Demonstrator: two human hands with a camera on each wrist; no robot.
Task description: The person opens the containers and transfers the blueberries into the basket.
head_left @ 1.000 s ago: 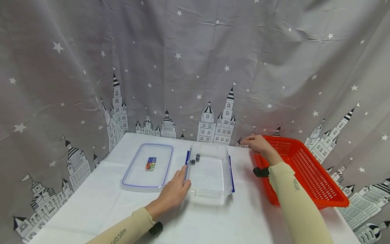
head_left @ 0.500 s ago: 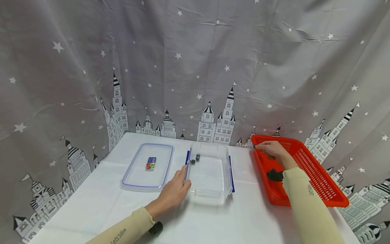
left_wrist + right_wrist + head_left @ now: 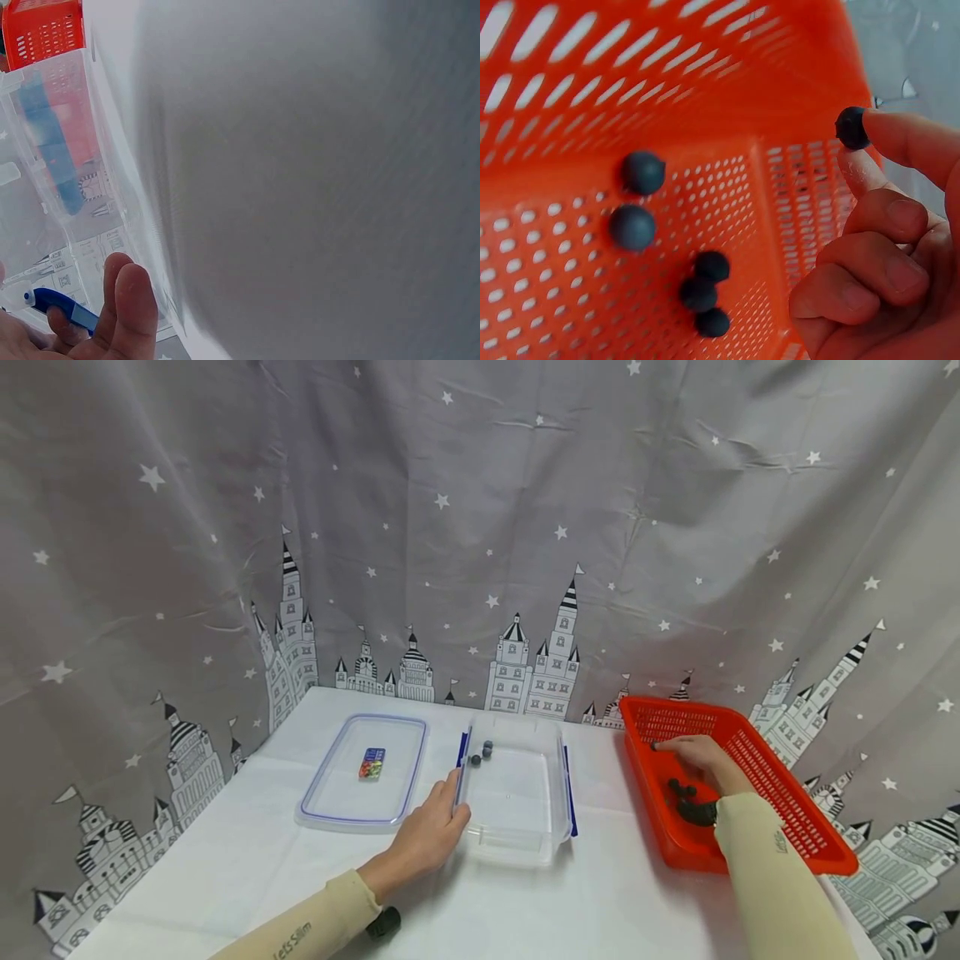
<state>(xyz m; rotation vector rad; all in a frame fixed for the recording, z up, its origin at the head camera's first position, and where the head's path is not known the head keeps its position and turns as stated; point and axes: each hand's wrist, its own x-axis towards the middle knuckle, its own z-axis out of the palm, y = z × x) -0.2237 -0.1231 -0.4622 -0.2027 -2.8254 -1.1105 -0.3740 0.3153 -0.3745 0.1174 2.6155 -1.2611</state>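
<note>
My right hand point(image 3: 701, 756) is over the red basket point(image 3: 684, 857). It pinches a dark blueberry point(image 3: 851, 129) between thumb and index finger, the other fingers curled in. Below, in the right wrist view, several more blueberries point(image 3: 632, 227) lie on the basket's perforated floor. At the centre of the table stands a clear plastic container point(image 3: 517, 842), lid off, with blue latches point(image 3: 571, 789) hanging at its sides. Three blueberries point(image 3: 487, 751) sit in its far left corner. My left hand point(image 3: 426, 835) holds the container by its left side, near a latch.
To the left of the container the clear lid point(image 3: 337, 789) with a blue rim lies flat on the white table point(image 3: 247, 860). A small colourful label point(image 3: 372, 763) shows on it. A grey curtain point(image 3: 450, 527) with printed castles hangs behind.
My right hand has moved to the right, from beside the basket's far left corner to over its inside, with the blueberry at its fingertips. My left hand and the container have stayed in place.
</note>
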